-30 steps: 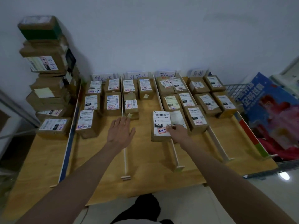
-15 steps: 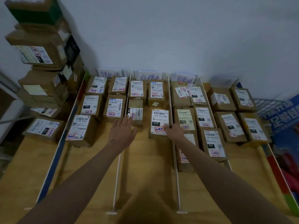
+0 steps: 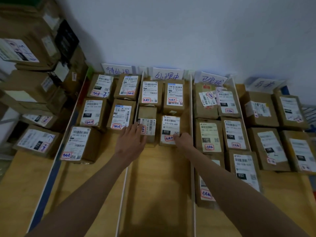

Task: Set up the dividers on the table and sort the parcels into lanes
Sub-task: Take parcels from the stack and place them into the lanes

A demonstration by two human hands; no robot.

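A wooden table (image 3: 153, 185) is split into lanes by thin white dividers (image 3: 192, 117), each lane headed by a handwritten paper sign (image 3: 167, 75). Brown labelled parcels fill the far ends of the lanes. My right hand (image 3: 183, 140) grips the near right corner of the 070 parcel (image 3: 171, 127), which lies flat in the second lane. My left hand (image 3: 130, 139) is flat with fingers spread, its fingertips on a small parcel (image 3: 147, 124) beside the divider (image 3: 123, 194). Both parcels sit side by side behind two other parcels.
A tall stack of parcels (image 3: 34, 65) stands at the left, past the blue-and-white outer divider (image 3: 56, 159). Several parcels fill the third lane (image 3: 208, 135) and fourth lane (image 3: 271, 147). A wire basket (image 3: 309, 113) shows at the right edge. A wall is close behind.
My right hand has slid the 070 parcel away from me, up the second lane, next to the small parcel. My left hand reached forward onto the small parcel. The view moved closer.
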